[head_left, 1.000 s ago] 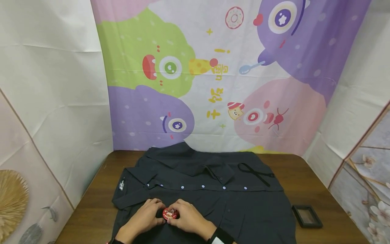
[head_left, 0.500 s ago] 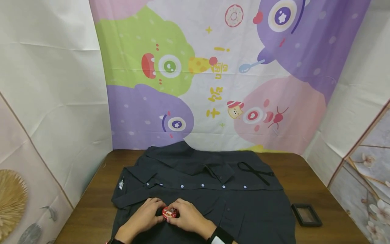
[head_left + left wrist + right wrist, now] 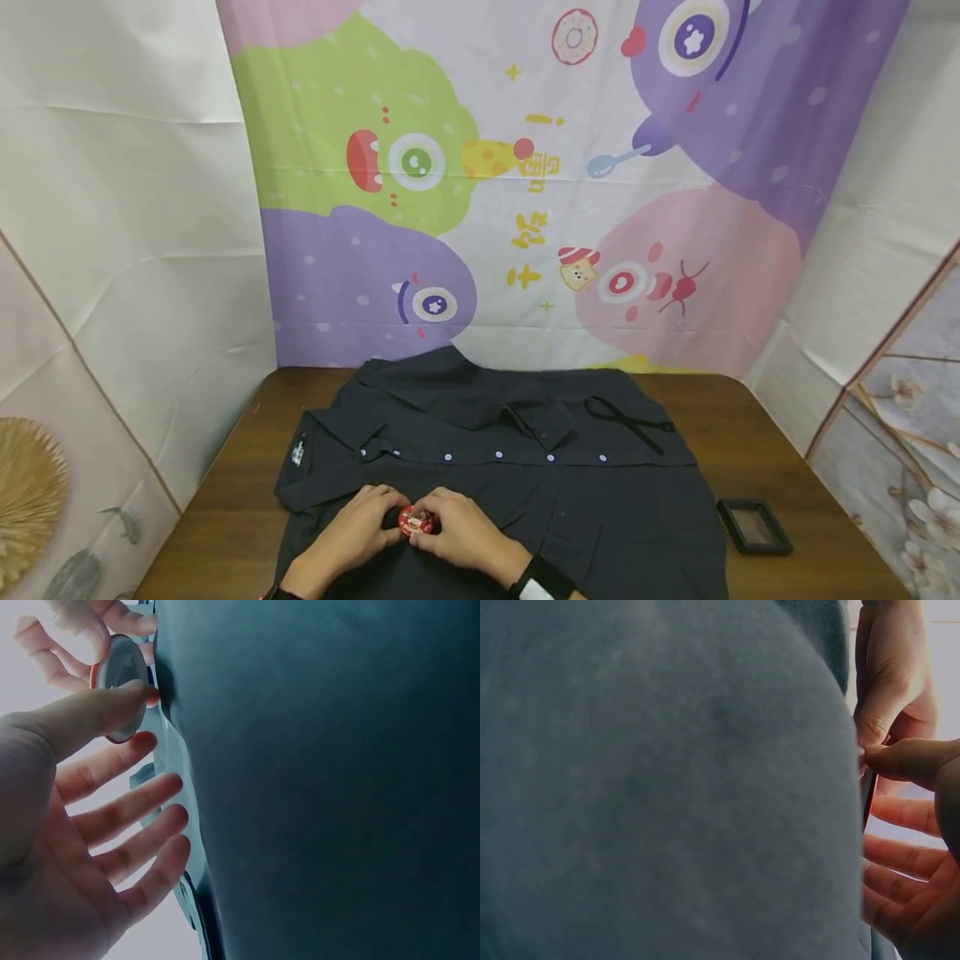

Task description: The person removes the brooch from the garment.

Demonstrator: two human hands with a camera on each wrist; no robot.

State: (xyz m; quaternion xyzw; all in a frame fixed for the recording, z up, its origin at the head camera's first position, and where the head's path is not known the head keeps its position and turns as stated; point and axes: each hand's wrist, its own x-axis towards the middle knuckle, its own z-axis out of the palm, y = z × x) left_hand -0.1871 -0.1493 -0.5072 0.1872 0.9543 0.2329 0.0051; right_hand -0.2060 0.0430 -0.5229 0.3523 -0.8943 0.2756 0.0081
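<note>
A round red badge (image 3: 416, 522) is between both hands, over the lower left part of a dark shirt (image 3: 630, 517) spread on the table. My left hand (image 3: 360, 525) touches its left edge; in the left wrist view the left thumb lies on the grey back of the badge (image 3: 126, 671), the other fingers spread apart. From the right, my right hand (image 3: 461, 533) pinches the badge between thumb and fingers. The right wrist view shows the badge (image 3: 868, 796) edge-on beside the right hand (image 3: 922, 847), with dark cloth covering most of that view.
A small black square frame (image 3: 754, 527) lies on the wooden table (image 3: 817, 533) to the right of the shirt. A thin black ribbon (image 3: 628, 425) rests on the shirt's upper right. Behind the table hangs a cartoon-patterned cloth (image 3: 517, 325).
The head view has shifted very slightly. Both hands stay at the badge, with barely any movement.
</note>
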